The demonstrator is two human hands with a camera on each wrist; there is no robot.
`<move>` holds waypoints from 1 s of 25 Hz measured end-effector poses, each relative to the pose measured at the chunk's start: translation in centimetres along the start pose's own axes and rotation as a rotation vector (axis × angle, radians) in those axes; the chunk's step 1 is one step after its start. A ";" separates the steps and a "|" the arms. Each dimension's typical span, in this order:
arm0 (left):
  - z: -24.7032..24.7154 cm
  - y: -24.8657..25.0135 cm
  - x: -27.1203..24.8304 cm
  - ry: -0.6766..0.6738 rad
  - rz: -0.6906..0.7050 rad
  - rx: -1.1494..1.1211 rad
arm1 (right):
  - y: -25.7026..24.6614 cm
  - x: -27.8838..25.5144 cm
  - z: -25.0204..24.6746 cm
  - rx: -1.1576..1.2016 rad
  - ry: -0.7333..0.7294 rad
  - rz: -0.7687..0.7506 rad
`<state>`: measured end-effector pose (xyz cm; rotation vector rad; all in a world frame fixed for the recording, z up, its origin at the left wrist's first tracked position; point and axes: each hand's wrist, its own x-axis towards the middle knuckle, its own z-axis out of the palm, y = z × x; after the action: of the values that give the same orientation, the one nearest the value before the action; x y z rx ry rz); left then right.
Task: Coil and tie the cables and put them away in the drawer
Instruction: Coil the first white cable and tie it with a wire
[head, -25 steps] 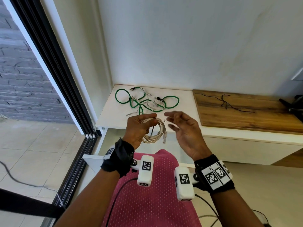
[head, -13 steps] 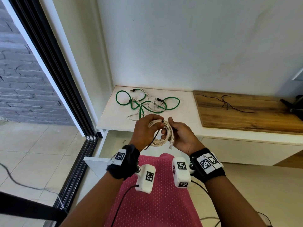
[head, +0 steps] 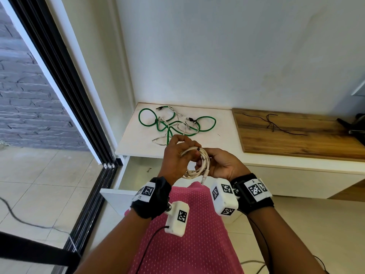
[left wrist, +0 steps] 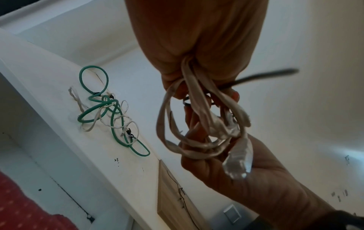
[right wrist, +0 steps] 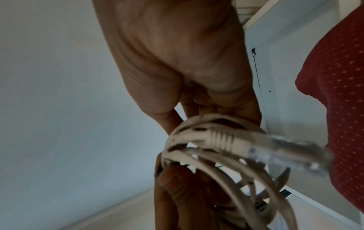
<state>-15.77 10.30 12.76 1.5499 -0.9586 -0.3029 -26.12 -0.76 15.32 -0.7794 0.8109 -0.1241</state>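
Here, from the head view, the left hand (head: 175, 155) grips the white cable coil (head: 197, 165) and the right hand (head: 221, 165) curls round its other side, above the open drawer (head: 136, 171); a slack grip could let the loops spring apart. The left wrist view shows a black tie (left wrist: 262, 77) pinched against the coil; it could slip loose. The right wrist view shows a plug (right wrist: 265, 147) dangling, apt to snag.
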 end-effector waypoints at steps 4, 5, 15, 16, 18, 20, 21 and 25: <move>0.4 0.1 -0.5 -0.001 -0.058 0.011 | -0.4 -0.1 0.0 0.001 0.067 -0.062; 0.5 0.2 -0.6 0.003 -0.094 -0.030 | -0.4 0.0 0.0 -0.002 0.102 -0.108; 1.0 0.1 -1.0 -0.027 -0.262 -0.097 | -0.1 0.2 0.7 -0.370 0.340 -0.632; 0.9 0.0 -0.9 -0.027 -0.275 -0.102 | 0.0 0.2 0.7 -0.451 0.343 -0.687; 0.9 -0.2 -0.9 -0.008 -0.290 -0.094 | 0.2 0.1 0.5 -0.619 0.338 -0.764; 1.2 -0.3 -1.1 0.033 -0.279 -0.049 | 0.7 -0.1 0.3 -0.729 0.333 -0.824; 1.5 -0.4 -1.2 0.064 -0.283 -0.046 | 1.0 -0.2 0.3 -0.760 0.334 -0.850; 2.0 -0.4 -0.7 0.194 -0.442 -0.262 | 2.1 0.0 0.1 -0.775 0.309 -0.877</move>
<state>-17.38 9.31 11.65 1.5031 -0.3996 -0.5549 -26.41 0.85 13.96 -1.8571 0.7507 -0.7564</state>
